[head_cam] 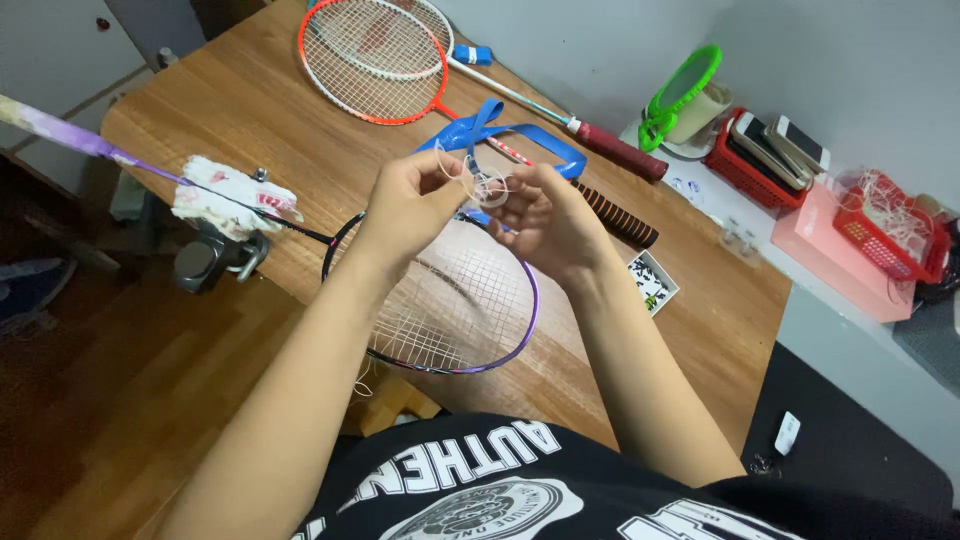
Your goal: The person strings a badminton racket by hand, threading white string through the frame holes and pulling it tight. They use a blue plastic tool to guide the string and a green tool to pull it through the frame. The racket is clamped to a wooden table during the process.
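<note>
My left hand point(410, 205) and my right hand point(545, 220) are raised close together above a purple-and-black badminton racket point(470, 310) lying on the wooden table point(250, 110). Both hands pinch a thin white racket string point(480, 182), which loops between the fingers. The racket head has a white string bed with loose strands near its lower edge. Its shaft runs left through a metal clamp point(215, 258) padded with white cloth point(232, 195).
An orange-framed racket point(375, 60) and another racket with a dark red grip point(610, 150) lie at the far side. A blue strap point(500, 135), a green plastic item point(685, 90), red baskets point(890, 235), phones point(775, 145) and a pink box point(830, 255) sit to the right.
</note>
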